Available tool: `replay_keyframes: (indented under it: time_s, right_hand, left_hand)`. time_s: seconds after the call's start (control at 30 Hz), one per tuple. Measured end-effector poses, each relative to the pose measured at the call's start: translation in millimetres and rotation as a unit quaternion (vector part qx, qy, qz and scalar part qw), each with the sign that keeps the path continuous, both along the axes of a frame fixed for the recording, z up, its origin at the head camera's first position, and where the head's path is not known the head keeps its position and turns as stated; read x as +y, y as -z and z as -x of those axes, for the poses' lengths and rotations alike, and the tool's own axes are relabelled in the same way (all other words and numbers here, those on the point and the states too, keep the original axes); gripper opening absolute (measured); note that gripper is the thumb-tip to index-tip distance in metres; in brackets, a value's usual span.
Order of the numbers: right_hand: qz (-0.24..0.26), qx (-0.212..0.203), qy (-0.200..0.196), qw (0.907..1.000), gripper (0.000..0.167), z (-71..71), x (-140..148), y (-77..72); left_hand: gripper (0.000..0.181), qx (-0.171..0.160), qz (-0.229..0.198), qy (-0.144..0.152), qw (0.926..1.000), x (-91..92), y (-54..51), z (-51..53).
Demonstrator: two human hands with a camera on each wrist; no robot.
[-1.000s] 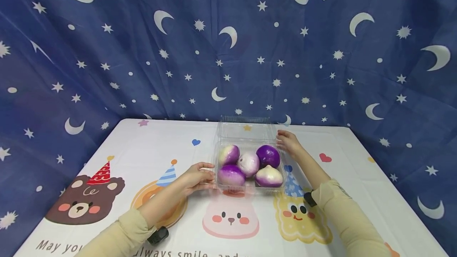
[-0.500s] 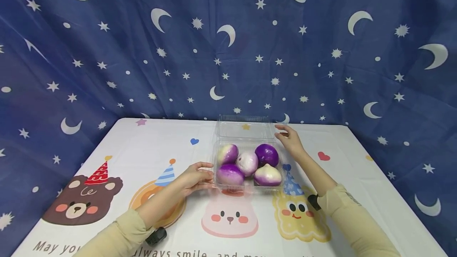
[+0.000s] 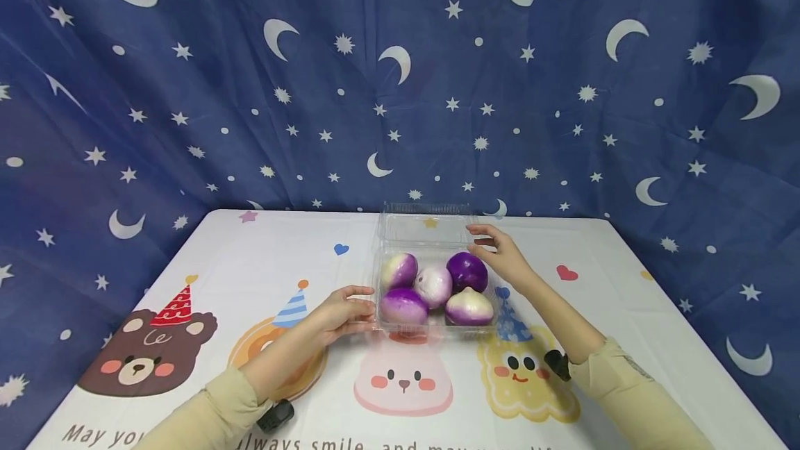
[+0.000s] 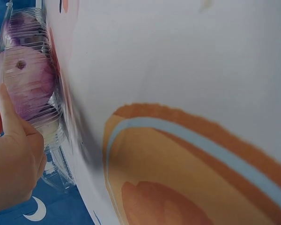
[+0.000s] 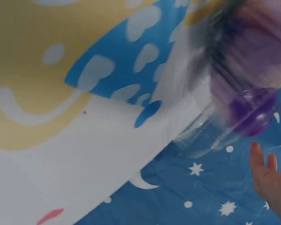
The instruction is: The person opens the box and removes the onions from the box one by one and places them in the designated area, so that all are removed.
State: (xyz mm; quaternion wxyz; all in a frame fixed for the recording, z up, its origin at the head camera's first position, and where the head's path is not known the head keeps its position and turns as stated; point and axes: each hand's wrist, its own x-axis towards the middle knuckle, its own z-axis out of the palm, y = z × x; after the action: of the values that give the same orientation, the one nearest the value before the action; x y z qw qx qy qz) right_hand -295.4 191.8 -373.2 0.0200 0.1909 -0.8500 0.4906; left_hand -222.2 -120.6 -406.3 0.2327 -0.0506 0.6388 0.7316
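A clear plastic clamshell box (image 3: pixel 437 328) lies on the table with its lid (image 3: pixel 406 229) folded back, away from me. Inside sit several glossy purple-and-white onions (image 3: pixel 434 286). My left hand (image 3: pixel 340 312) touches the box's left side, and in the left wrist view an outstretched finger (image 4: pixel 8 110) reaches its ridged wall. My right hand (image 3: pixel 500 252) hovers near the right edge of the lid, above the far right onion (image 3: pixel 467 272). Its fingers look loosely spread, with nothing held. In the right wrist view the box is blurred, and the right hand (image 5: pixel 270 180) shows at the corner.
The white tablecloth (image 3: pixel 275 242) carries printed animals, hearts and lettering. A blue curtain (image 3: pixel 250 89) with moons and stars hangs right behind the table's far edge. Black wrist devices are on both forearms, the left one (image 3: pixel 275 415) close to the cloth.
My right hand has left the box's right side and moved left, over the lid's right edge. My left hand and the box stay in place.
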Motion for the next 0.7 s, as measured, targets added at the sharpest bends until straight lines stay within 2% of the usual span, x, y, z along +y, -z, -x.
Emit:
replay_keyframes:
  time_s: [0.13, 0.37, 0.5, 0.7]
  right_hand:
    - [-0.023, 0.006, -0.039, 0.999, 0.045, -8.1, -1.1, -2.9]
    - [-0.081, 0.055, -0.053, 0.9937, 0.045, -19.2, 6.1, -4.0]
    - [-0.105, 0.076, -0.069, 0.9892, 0.047, -16.6, 8.7, -2.3]
    - [-0.143, 0.099, -0.116, 0.978, 0.05, -7.7, 13.7, 0.5]
  left_hand:
    - [0.05, -0.002, -0.003, -0.006, 1.0, -0.3, 1.1, -1.7]
    - [0.05, -0.01, -0.022, -0.007, 0.9997, 2.2, 3.4, -3.8]
    - [0.05, -0.018, -0.024, -0.015, 0.9994, 1.8, 3.6, -3.7]
    - [0.051, -0.018, -0.025, -0.016, 0.9994, 1.3, 0.6, -2.8]
